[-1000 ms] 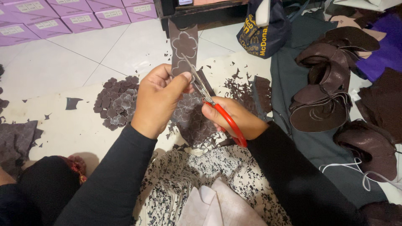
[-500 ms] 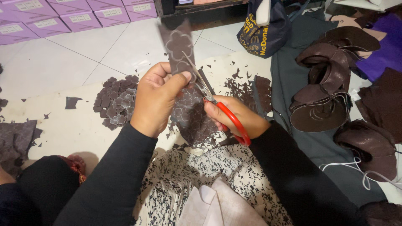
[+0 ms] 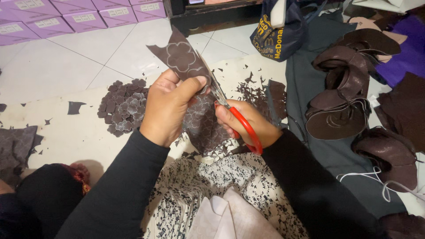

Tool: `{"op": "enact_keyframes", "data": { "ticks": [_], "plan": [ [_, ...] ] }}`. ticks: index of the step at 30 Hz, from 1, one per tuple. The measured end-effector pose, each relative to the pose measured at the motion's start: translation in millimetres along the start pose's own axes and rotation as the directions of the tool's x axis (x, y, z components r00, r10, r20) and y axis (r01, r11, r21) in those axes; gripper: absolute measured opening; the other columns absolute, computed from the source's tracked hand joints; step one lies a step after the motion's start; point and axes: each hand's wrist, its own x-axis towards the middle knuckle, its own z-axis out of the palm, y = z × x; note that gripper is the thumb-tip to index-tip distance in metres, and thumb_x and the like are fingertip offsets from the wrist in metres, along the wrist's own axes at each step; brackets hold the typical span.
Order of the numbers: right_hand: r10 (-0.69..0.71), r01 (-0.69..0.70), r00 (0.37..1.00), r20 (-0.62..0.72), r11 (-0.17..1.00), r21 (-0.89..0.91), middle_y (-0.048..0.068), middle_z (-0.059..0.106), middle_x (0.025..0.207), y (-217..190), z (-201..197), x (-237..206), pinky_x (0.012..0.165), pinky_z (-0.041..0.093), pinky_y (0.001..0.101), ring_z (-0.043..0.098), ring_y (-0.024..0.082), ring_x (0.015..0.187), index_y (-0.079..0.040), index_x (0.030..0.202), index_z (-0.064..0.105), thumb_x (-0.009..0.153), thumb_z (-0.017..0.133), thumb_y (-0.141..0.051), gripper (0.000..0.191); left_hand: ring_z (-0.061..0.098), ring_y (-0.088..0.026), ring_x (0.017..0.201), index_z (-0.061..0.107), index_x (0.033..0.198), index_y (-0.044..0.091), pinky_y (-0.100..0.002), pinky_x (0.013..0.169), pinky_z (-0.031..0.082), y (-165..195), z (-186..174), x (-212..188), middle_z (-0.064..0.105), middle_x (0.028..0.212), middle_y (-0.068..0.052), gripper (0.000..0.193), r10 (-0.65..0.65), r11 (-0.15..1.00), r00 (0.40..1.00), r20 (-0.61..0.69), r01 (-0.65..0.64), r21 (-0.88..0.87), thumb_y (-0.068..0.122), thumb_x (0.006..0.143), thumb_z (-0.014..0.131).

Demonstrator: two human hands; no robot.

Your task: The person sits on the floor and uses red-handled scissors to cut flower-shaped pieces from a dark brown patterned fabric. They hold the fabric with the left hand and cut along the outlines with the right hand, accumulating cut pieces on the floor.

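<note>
My left hand (image 3: 167, 107) pinches a strip of dark brown felt (image 3: 180, 57) marked with white flower outlines, holding it up over my lap. My right hand (image 3: 249, 124) grips red-handled scissors (image 3: 233, 120), whose blades meet the strip's right edge just beside my left thumb. More of the marked felt (image 3: 204, 128) hangs down between both hands. A pile of cut brown flower shapes (image 3: 124, 106) lies on the pale mat left of my left hand.
Small brown offcuts (image 3: 254, 93) litter the mat. Dark brown moulded pieces (image 3: 343, 99) lie on grey cloth at the right, beside a dark bag (image 3: 276, 28). Purple boxes (image 3: 66, 17) line the far left. Flowered fabric (image 3: 212, 190) covers my lap.
The felt strip has turned and tilted to the left in my left hand. The scissors have advanced along its edge near the top flower outline.
</note>
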Motion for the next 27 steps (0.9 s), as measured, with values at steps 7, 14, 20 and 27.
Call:
{"op": "enact_keyframes", "data": {
  "ticks": [7,14,20,27],
  "plan": [
    [-0.091,0.092,0.994,-0.059,0.996,0.015,-0.002,0.049,0.081,5,8,3,0.062,0.046,0.0247,0.048,0.008,0.071,-0.008,0.095,0.052,0.105,0.050,-0.045,0.039,0.058,-0.004,0.070,0.071,0.098,0.009,-0.021,0.061,0.043,-7,11,-3,0.074,0.089,0.001,0.008,-0.076,0.987,0.997,-0.033,0.070,-0.147,0.014,0.092,0.075],
    [-0.092,0.094,0.994,-0.067,0.995,0.023,-0.001,0.049,0.081,10,8,4,0.062,0.046,0.0258,0.048,0.009,0.070,-0.007,0.094,0.052,0.105,0.051,-0.044,0.039,0.055,-0.003,0.069,0.074,0.098,0.010,-0.020,0.059,0.040,-7,13,-5,0.074,0.089,0.003,0.008,-0.070,0.992,0.997,-0.042,0.066,-0.107,0.016,0.092,0.075],
    [-0.076,0.077,0.993,-0.085,0.997,0.011,0.000,0.050,0.078,11,7,4,0.062,0.046,0.0266,0.049,0.010,0.069,-0.006,0.093,0.053,0.105,0.050,-0.047,0.043,0.063,-0.005,0.076,0.075,0.097,0.009,-0.022,0.068,0.049,-7,14,-5,0.075,0.090,0.001,0.007,-0.079,0.965,0.997,0.017,0.081,-0.250,0.013,0.092,0.074],
    [-0.129,0.126,0.991,0.022,0.985,0.117,0.001,0.051,0.085,10,4,1,0.068,0.048,0.0263,0.051,0.010,0.075,-0.006,0.099,0.053,0.104,0.049,-0.052,0.046,0.053,-0.003,0.067,0.075,0.098,0.008,-0.021,0.059,0.039,-13,10,-3,0.073,0.087,0.001,0.009,-0.018,0.991,0.999,0.036,0.022,-0.129,0.015,0.094,0.076]
  ]
}}
